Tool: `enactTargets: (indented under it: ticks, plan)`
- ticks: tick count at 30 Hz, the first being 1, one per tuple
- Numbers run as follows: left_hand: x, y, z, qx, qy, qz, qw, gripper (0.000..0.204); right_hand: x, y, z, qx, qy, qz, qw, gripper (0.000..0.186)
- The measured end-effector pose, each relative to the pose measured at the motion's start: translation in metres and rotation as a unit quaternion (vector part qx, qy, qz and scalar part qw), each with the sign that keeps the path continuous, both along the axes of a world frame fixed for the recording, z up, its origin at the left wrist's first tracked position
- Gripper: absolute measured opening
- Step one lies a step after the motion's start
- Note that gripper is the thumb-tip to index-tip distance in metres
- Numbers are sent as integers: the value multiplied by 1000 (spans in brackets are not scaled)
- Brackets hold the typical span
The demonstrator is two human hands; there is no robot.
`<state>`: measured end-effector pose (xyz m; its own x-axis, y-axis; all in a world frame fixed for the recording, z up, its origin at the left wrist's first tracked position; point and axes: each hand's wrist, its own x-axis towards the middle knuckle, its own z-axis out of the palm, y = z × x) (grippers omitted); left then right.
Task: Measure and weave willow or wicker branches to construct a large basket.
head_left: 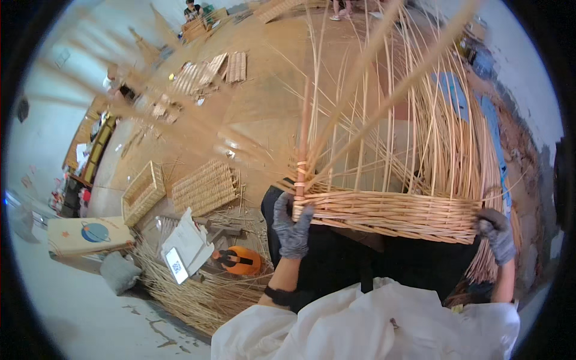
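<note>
A half-woven wicker basket lies across my lap, its upright willow rods standing tall and some reaching blurred toward the camera. A thicker brown stick rises at its left corner, bound there with thin strands. My left hand, in a grey glove, grips that left end, thumb in front and fingers behind. At the right end, my right hand, also in a grey glove, is closed with curled fingers against the basket's corner. One thin loose strand sticks out above it; what lies inside those fingers is partly hidden.
Loose willow rods are heaped at the right, by blue cloth. To my left are an orange-and-black tool, a phone on papers, a woven panel, a rectangular basket and cut rods. People sit farther off.
</note>
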<state>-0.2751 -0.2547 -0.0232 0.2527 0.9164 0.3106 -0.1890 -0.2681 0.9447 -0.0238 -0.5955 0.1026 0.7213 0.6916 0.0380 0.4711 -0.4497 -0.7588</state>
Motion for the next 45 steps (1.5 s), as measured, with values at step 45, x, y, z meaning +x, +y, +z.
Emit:
enactTargets:
  ticks: [45]
  plan:
    - [28,65,23,-159,257,-107,947,40,7,372,-28,8,54,202,978,26]
